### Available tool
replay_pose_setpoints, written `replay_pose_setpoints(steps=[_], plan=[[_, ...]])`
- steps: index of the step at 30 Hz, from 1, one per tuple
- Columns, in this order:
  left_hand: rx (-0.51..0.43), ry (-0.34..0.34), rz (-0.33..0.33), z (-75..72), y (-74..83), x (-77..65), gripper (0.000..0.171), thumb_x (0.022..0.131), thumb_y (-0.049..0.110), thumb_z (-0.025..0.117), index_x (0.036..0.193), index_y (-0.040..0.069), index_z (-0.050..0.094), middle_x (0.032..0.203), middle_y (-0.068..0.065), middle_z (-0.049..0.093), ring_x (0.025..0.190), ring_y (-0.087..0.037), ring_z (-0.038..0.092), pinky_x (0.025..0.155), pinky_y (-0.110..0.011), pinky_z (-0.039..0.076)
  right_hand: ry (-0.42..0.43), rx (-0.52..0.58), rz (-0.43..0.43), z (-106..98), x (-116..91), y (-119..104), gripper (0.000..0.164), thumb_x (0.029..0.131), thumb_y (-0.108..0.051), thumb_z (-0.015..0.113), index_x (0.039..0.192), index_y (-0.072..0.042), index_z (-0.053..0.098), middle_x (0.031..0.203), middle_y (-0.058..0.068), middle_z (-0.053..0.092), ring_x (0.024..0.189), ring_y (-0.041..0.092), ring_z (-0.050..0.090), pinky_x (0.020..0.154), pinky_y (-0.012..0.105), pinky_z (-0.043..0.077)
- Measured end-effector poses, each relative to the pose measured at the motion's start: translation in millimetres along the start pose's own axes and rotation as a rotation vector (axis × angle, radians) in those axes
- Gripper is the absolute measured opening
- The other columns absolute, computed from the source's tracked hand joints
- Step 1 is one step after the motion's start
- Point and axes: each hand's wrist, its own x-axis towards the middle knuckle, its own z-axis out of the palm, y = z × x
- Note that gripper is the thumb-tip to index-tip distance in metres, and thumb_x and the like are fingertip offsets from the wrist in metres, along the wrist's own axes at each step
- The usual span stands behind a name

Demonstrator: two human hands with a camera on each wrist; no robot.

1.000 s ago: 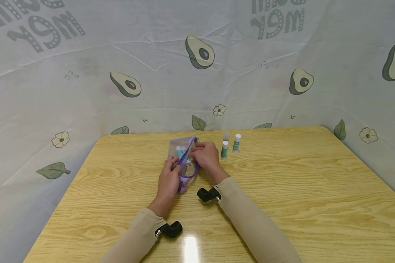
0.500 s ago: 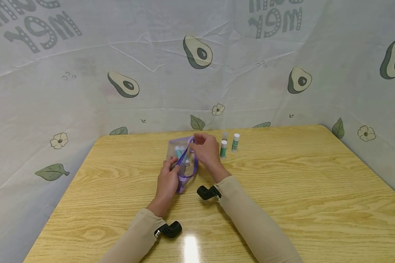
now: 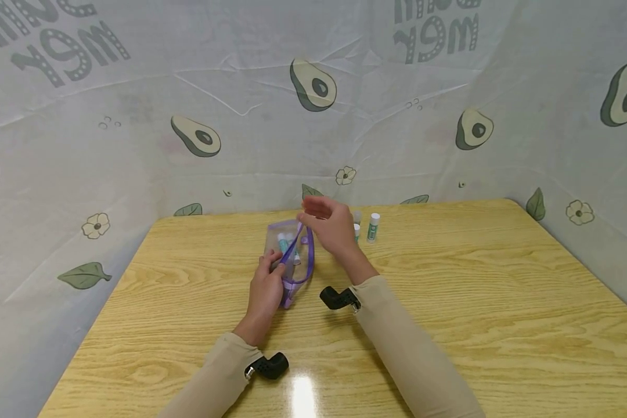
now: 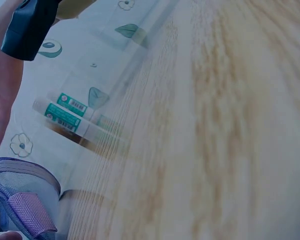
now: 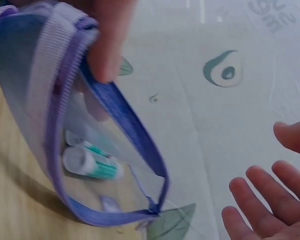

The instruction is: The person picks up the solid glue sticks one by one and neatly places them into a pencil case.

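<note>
A see-through zip pouch with purple trim (image 3: 311, 255) lies on the table, its mouth gaping toward the right. My left hand (image 3: 263, 284) grips the pouch's near edge, thumb on one side. Inside it lie two glue sticks (image 5: 90, 164) with white caps and green labels. Beyond the pouch mouth, my right hand (image 3: 331, 226) is raised with nothing in it; the right wrist view has its fingers (image 5: 270, 200) spread and apart from the pouch. Several more glue sticks (image 3: 373, 227) stand upright to the right, partly hidden behind the right hand in the head view.
The wood-grain table (image 3: 449, 302) reaches back to a pale cloth (image 3: 261, 157) printed with avocados and leaves. Cloth also hangs at both sides. A black camera mount (image 3: 339, 298) sticks out from each sleeve.
My right hand has drawn out of the pouch mouth, up past its upper rim, and its fingers have straightened. The left hand keeps its hold on the pouch.
</note>
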Motion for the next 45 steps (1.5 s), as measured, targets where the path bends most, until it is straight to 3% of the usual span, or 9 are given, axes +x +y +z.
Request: replay_pose_setpoints(steps=[9,17,28,37,45], plan=[[0.001,0.009,0.017,1.3,-0.5,0.5,0.047,0.111,0.022,0.044,0.156,0.006,0.051,0.177,-0.007,0.028,0.169,-0.031,0.006,0.136,-0.057,0.009,0.001,0.076,-0.055,-28.5,3.5,-9.4,0.043,0.098,-0.015,0.076,0.14,-0.009,0.068,0.138,0.015,0.072,0.132,0.028,0.067,0.114,0.043,0.054],[-0.001,0.011,0.02,2.0,-0.3,0.0,0.047,0.111,0.021,0.044,0.155,0.005,0.051,0.177,-0.007,0.028,0.169,-0.032,0.006,0.136,-0.057,0.009,0.033,0.084,-0.06,-55.0,6.0,-14.0,0.046,0.099,-0.012,0.074,0.144,-0.008,0.064,0.143,0.015,0.069,0.134,0.027,0.066,0.105,0.028,0.058],[0.008,0.01,0.018,1.9,-0.4,-0.5,0.047,0.112,0.021,0.043,0.156,0.006,0.05,0.177,-0.006,0.027,0.169,-0.031,0.005,0.136,-0.057,0.008,0.096,0.09,-0.034,-85.1,9.5,-12.3,0.046,0.1,-0.013,0.074,0.144,-0.005,0.064,0.146,0.019,0.066,0.135,0.027,0.065,0.112,0.035,0.055],[0.018,0.015,0.022,1.5,0.3,-0.2,0.047,0.112,0.021,0.043,0.156,0.006,0.051,0.177,-0.006,0.029,0.169,-0.031,0.006,0.136,-0.056,0.009,0.205,0.105,-0.006,-111.8,9.4,-8.1,0.046,0.099,-0.013,0.075,0.143,-0.002,0.065,0.142,0.016,0.069,0.117,0.006,0.069,0.104,0.018,0.055],[0.02,0.02,0.023,1.8,-0.6,0.2,0.047,0.111,0.021,0.044,0.155,0.006,0.052,0.176,-0.006,0.03,0.168,-0.032,0.008,0.136,-0.056,0.009,0.247,0.109,0.006,-118.6,9.5,-3.2,0.047,0.099,-0.011,0.075,0.144,-0.001,0.064,0.141,0.015,0.07,0.124,0.015,0.069,0.103,0.017,0.055]])
